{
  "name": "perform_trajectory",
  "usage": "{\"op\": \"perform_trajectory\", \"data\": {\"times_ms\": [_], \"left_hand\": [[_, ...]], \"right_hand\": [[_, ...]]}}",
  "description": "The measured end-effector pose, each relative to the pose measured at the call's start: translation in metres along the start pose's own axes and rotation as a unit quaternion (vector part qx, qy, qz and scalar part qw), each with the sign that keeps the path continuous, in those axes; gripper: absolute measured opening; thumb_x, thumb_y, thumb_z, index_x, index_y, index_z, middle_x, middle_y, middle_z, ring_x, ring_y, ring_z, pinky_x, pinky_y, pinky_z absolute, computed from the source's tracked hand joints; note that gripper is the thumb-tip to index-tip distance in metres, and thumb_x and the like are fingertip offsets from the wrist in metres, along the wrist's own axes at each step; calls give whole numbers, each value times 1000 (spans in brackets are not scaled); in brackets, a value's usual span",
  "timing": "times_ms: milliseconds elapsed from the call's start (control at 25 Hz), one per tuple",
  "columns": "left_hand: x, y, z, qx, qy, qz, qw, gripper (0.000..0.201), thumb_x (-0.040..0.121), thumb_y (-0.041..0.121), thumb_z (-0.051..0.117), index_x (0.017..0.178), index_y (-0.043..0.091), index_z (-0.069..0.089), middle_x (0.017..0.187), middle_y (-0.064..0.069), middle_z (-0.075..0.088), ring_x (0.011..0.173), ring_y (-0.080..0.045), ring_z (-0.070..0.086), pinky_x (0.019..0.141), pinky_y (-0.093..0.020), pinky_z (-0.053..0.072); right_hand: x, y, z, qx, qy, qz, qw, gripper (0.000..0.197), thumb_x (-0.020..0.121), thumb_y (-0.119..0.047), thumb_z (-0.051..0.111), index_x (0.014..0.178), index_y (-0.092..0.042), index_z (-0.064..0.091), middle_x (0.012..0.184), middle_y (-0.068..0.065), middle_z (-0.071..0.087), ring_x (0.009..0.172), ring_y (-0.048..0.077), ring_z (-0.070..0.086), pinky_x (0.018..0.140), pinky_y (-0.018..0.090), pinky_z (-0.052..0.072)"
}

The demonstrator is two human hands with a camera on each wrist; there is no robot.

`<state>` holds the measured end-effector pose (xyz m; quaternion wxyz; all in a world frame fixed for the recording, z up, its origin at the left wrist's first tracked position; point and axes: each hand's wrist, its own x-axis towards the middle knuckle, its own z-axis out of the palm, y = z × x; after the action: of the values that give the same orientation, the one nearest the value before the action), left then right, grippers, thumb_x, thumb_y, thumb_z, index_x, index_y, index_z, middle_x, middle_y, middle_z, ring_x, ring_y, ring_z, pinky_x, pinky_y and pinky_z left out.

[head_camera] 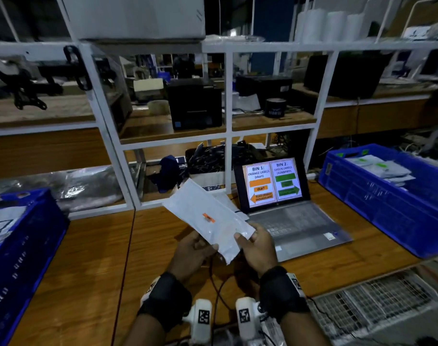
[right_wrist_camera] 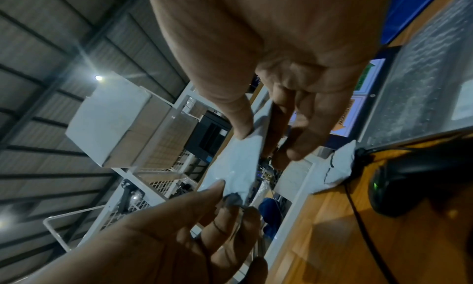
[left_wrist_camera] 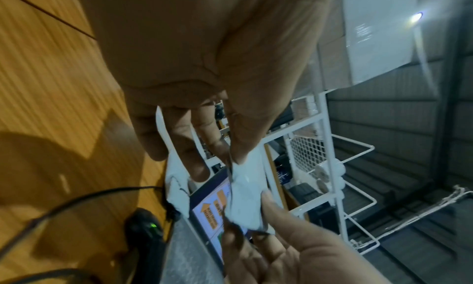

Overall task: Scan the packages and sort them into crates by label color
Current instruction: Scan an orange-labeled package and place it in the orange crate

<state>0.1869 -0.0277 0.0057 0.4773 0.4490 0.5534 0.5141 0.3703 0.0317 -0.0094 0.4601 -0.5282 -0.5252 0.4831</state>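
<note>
White package (head_camera: 208,219) is sitting pinched between both hands above the desk (head_camera: 88,258), orange label (head_camera: 209,218) facing up. Left hand (head_camera: 191,252) is curling its thumb over the near edge, fingers underneath; right hand (head_camera: 256,248) is gripping the near corner the same way. Sorting is looking partly done: the blue crate at 9 o'clock (head_camera: 25,236) and the blue crate at 3 o'clock (head_camera: 387,196) are already holding packages. This one is likely heading to 9 o'clock, as the laptop (head_camera: 275,183) is pointing orange that way; whether it is scanned I cannot tell.

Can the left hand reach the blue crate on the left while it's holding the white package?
Probably yes. The left hand and right hand both hold the package, but only bare table lies between it and the crate.
</note>
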Motion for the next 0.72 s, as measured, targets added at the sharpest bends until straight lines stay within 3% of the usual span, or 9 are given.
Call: {"op": "perform_trajectory", "data": {"times_ms": [80,200,280,440,600,720], "left_hand": [[-8,8,7,-63,31,-7,997,33,93,10,78,124,14,69,110,-8,79,103,-26,76,79,-33,61],[-16,9,9,-213,102,-1,972,40,96,23,74,134,15,64,125,-9,76,116,-31,73,101,-53,56],[-21,9,6,-258,143,20,955,41,99,26,69,138,16,62,128,-8,75,119,-30,72,105,-54,54],[-34,4,10,-289,185,19,939,39,99,17,69,137,12,64,126,-12,76,116,-31,73,100,-51,56],[-42,-8,1,-322,233,2,918,39,99,19,70,137,15,65,126,-11,76,112,-27,75,80,-39,65],[-50,-15,-16,-348,267,-3,899,42,97,19,71,139,11,65,126,-12,75,110,-26,76,73,-33,65]], "right_hand": [[-1,-6,-14,1,-2,-9,1000,36,90,-16,75,123,-22,62,115,-2,74,107,16,71,94,45,60],[-8,-12,-36,-28,-33,-34,998,35,97,-7,66,128,-21,58,115,-3,71,108,12,68,95,39,59],[-11,-10,-48,-54,-52,-57,996,36,99,-6,63,127,-26,56,116,-5,70,110,12,67,96,38,58],[-14,-6,-62,-56,-72,-74,993,42,100,-6,62,135,-27,53,121,-7,69,114,9,65,96,34,58],[-11,-3,-68,-86,-19,-53,995,18,105,-21,57,122,-26,59,103,-4,72,92,9,68,70,19,52],[1,22,-71,-188,-1,29,982,14,103,-23,57,115,-20,63,109,5,71,95,22,64,82,32,52]]}}
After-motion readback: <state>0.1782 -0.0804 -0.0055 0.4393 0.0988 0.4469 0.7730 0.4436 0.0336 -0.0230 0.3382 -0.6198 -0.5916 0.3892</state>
